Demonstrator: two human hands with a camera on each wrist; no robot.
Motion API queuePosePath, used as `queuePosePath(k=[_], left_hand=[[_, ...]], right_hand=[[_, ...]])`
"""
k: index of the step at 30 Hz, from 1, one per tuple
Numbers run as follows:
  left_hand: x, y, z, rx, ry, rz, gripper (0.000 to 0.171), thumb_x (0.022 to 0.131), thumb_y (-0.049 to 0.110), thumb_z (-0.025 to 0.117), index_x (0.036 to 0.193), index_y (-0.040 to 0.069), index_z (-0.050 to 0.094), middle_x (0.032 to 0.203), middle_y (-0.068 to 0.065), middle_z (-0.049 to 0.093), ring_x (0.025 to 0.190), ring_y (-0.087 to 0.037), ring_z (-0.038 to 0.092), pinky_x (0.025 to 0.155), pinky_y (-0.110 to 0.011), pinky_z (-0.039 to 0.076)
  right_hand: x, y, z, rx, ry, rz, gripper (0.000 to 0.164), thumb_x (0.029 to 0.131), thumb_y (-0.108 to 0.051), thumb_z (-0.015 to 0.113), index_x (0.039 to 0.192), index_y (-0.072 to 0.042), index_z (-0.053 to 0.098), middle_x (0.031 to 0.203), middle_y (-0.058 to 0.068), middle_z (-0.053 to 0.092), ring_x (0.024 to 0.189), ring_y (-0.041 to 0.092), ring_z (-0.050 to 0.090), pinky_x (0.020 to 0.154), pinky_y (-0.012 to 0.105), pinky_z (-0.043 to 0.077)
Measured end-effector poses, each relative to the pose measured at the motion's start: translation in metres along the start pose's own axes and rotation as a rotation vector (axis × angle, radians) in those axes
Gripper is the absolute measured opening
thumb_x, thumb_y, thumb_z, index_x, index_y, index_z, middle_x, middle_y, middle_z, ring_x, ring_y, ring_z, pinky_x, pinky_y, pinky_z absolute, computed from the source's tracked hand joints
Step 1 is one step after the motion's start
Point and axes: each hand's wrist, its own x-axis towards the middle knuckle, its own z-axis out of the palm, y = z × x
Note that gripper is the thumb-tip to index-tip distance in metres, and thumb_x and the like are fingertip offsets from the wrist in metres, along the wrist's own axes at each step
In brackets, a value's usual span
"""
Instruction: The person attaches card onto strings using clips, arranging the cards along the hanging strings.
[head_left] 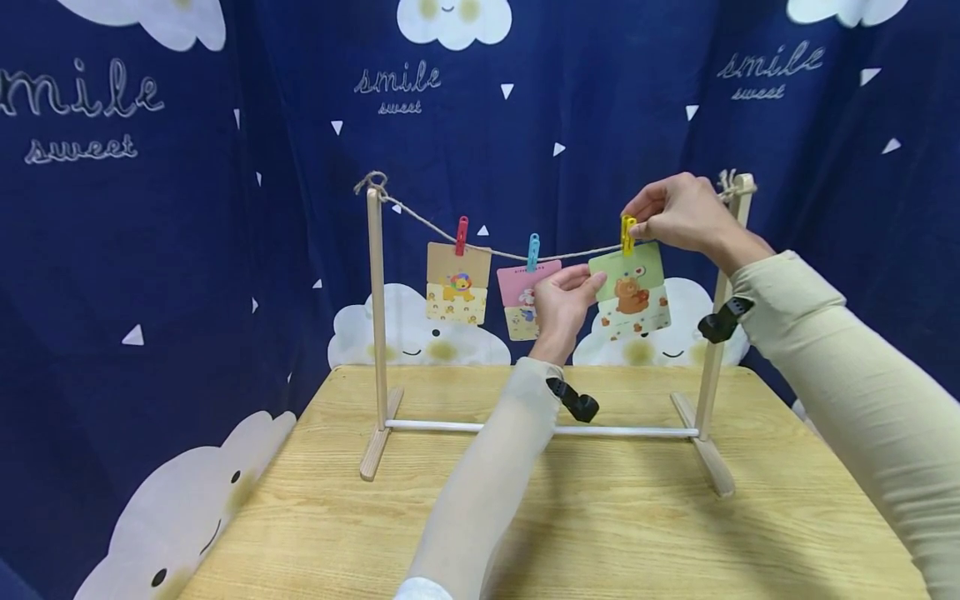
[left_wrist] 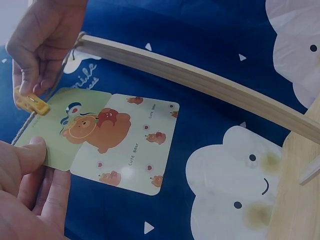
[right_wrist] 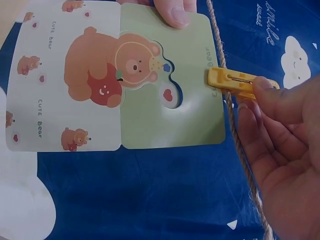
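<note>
A green-and-white bear card (head_left: 632, 287) hangs at the right part of a twine line (head_left: 577, 253). My left hand (head_left: 564, 304) pinches its left edge between thumb and fingers, seen closely in the left wrist view, thumb on the printed face. With thumb and fingertips my right hand (head_left: 686, 212) grips a yellow clothespin (right_wrist: 240, 82). The clothespin's jaws sit over the twine and the card's top edge. Behind my left hand, a pink card (head_left: 517, 287) hangs from a blue clothespin (head_left: 533, 252), partly hidden. Further left, a red clothespin (head_left: 462, 236) holds a tan lion card (head_left: 457, 283).
Two wooden posts (head_left: 377, 292) on feet carry the twine, tied at their tops. A white rod (head_left: 435, 426) joins them low down. The stand rests on a wooden table (head_left: 300, 517), before a dark blue curtain (head_left: 285, 100) printed with clouds.
</note>
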Motion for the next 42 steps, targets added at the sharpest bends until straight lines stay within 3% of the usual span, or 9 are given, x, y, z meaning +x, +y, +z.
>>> queuePosePath(k=[5,16,28,42], left_hand=[[0.0006,-0.0005,0.0001,0.001,-0.006,0.009,0.016,0.086,0.019,0.087,0.100,0.014,0.082,0.089,0.003,0.078,0.078,-0.008,0.074,0.072,-0.026,0.060],[-0.0011,-0.0015,-0.0010,-0.004,-0.011,0.021,0.018,0.086,0.018,0.087,0.102,0.012,0.082,0.090,0.003,0.078,0.079,-0.008,0.074,0.072,-0.026,0.060],[-0.0014,-0.0011,-0.0024,0.016,-0.013,0.023,0.015,0.086,0.020,0.087,0.099,0.015,0.082,0.088,0.005,0.078,0.078,-0.008,0.074,0.072,-0.026,0.060],[-0.0053,0.0004,-0.0059,0.076,-0.010,0.078,0.017,0.087,0.015,0.085,0.103,0.015,0.081,0.091,0.004,0.079,0.082,-0.006,0.074,0.075,-0.024,0.059]], right_hand=[[-0.0007,0.0008,0.0005,-0.004,-0.015,-0.005,0.029,0.093,-0.021,0.075,0.118,-0.005,0.074,0.111,0.017,0.075,0.096,0.028,0.068,0.077,0.027,0.055],[-0.0003,-0.0010,0.0014,-0.026,-0.081,-0.008,0.038,0.096,-0.025,0.072,0.128,-0.005,0.071,0.120,0.019,0.073,0.105,0.033,0.067,0.094,0.053,0.055],[-0.0002,-0.0002,0.0007,-0.025,-0.106,0.005,0.041,0.097,-0.028,0.071,0.132,-0.006,0.069,0.123,0.019,0.072,0.110,0.035,0.066,0.098,0.056,0.053],[-0.0002,0.0022,0.0010,-0.012,-0.107,0.012,0.042,0.097,-0.028,0.071,0.133,-0.006,0.069,0.124,0.019,0.072,0.111,0.034,0.066,0.099,0.056,0.053]])
